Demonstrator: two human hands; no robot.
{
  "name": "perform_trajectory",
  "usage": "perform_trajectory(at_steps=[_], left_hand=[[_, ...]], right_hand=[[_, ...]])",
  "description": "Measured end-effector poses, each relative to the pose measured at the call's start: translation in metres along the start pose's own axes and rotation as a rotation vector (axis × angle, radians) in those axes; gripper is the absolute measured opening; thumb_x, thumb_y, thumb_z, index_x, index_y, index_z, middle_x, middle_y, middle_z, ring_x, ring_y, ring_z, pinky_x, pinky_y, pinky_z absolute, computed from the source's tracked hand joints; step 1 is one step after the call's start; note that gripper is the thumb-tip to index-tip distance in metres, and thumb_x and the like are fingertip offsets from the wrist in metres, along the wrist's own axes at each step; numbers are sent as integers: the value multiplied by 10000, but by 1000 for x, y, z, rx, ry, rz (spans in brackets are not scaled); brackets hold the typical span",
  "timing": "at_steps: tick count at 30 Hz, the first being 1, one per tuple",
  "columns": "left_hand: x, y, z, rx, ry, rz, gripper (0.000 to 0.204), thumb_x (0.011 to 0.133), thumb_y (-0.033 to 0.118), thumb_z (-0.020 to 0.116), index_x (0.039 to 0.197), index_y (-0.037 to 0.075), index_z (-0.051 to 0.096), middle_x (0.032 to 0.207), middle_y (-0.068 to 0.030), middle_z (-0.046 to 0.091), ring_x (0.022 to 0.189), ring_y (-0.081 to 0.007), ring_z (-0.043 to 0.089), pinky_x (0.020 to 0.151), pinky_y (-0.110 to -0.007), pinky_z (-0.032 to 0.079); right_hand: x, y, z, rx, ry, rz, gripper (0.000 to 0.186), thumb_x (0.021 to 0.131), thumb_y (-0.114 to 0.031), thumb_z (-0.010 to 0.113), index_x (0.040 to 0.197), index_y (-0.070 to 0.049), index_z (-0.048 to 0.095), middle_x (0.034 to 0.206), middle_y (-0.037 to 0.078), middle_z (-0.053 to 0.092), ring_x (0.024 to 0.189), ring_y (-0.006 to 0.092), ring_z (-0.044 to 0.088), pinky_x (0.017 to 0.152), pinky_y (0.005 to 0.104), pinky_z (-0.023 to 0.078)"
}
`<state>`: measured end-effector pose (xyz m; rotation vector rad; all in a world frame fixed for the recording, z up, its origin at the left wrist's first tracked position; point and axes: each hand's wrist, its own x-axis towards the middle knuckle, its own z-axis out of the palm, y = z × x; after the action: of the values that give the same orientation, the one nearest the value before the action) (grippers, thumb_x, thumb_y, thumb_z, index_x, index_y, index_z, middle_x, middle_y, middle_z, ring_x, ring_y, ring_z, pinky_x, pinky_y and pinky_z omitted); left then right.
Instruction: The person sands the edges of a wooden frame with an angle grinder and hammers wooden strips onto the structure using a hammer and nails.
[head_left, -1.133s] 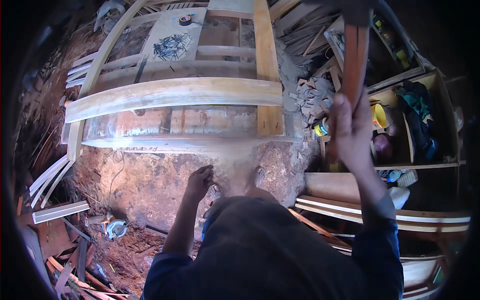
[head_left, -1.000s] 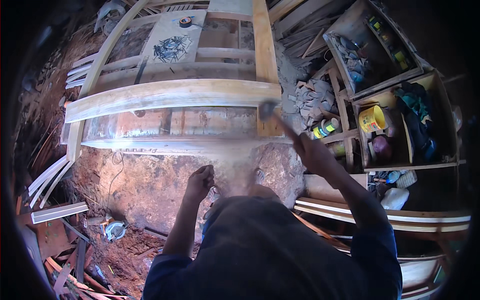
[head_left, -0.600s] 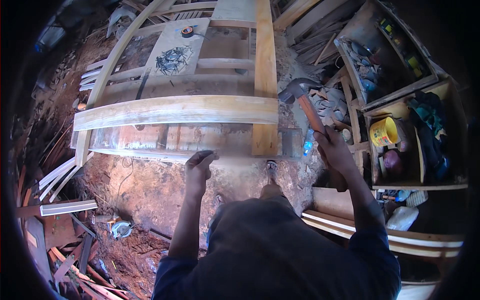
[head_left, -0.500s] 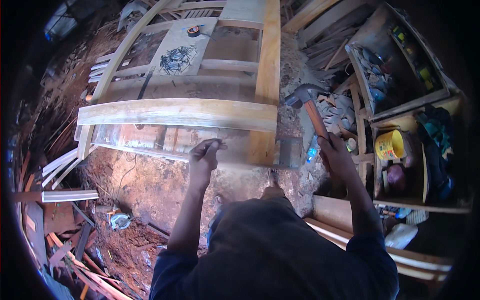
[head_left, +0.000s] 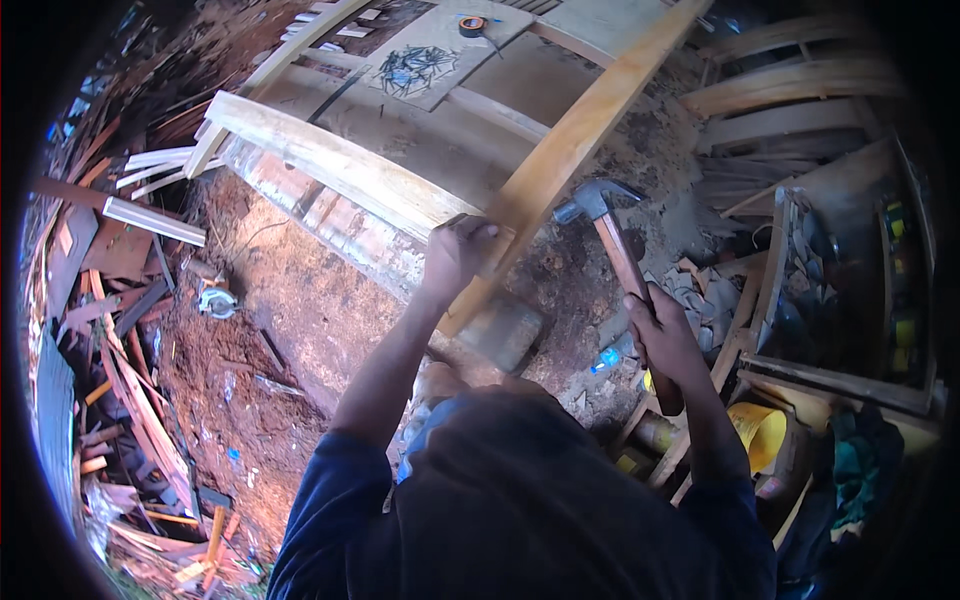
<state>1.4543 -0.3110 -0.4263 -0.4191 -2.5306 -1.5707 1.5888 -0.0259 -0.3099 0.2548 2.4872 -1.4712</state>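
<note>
Wooden rail [head_left: 560, 165]: your left hand [head_left: 458, 255] clasps it; right hand [head_left: 665, 345] grips raised hammer [head_left: 612, 235]; nailing unfinished.

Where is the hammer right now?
In the head view, the hammer is right of centre, gripped by the right hand. Its metal head sits beside the long wooden plank that the left hand holds.

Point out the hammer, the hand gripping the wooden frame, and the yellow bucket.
hammer [head_left: 622, 255]: head view, on its wooden handle below the metal head.
left hand [head_left: 458, 255]: head view, on the back of the hand.
yellow bucket [head_left: 760, 432]: head view, on its rim.
</note>
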Motion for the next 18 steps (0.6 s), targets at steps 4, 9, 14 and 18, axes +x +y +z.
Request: perform_trajectory(at_steps=[4,9,14,18], left_hand=[[-7,15,11,-7,93,-128,147,868,165,716,919,30,746,848,-158,710,735,-313,695,672,-388,539],[-10,6,-16,176,-18,-13,135,837,138,705,909,34,752,873,-173,712,750,-316,693,699,-384,540],[-5,13,-16,358,-40,-11,136,831,108,694,918,19,747,872,-181,716,770,-285,702,728,-367,546],[-6,14,-14,-51,44,-207,165,872,110,688,995,18,748,900,-164,734,822,-285,713,761,-370,549]], right_hand=[[17,-22,-11,-32,-118,-11,192,1039,-221,541,975,-39,543,636,-9,491,476,73,468,447,257,402],[30,-24,-20,-264,-183,-118,297,999,-291,611,966,4,603,679,103,612,627,168,608,596,346,459],[37,-32,-22,-255,-229,-85,278,1000,-283,601,983,-6,609,661,80,597,565,158,583,547,339,455],[42,-53,-25,-153,-267,-6,255,1007,-278,590,1003,-23,597,639,12,545,512,108,527,496,293,434]])
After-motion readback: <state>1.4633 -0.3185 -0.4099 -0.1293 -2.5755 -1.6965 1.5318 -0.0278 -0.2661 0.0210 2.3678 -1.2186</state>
